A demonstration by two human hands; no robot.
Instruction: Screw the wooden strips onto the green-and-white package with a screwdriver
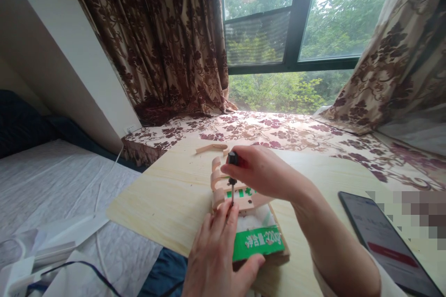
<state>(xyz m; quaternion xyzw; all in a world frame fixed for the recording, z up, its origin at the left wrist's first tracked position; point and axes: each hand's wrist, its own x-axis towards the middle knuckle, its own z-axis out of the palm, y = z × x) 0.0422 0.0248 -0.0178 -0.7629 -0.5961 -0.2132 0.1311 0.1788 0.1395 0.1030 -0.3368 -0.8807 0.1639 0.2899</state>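
My right hand (pixel 256 169) is closed around the black handle of a screwdriver (pixel 232 159), held upright. Its metal shaft points down at a curved wooden piece (pixel 219 198) with holes in it. Several such hooked pieces lie side by side on a green and white box (pixel 258 243) with printed characters. My left hand (pixel 216 250) lies with fingers stretched over the near edge of the wood, fingertips close to the screwdriver tip, thumb apart by the box's front. Whether a screw sits under the tip is hidden.
Another curved wooden piece (pixel 212 147) lies at the far side of the pale wooden board (pixel 156 199). A phone (pixel 383 241) rests on the right. Left of the board are a bed (pixel 52 181) and cables. Behind stand a fabric-covered sill (pixel 272 130), curtains and a window.
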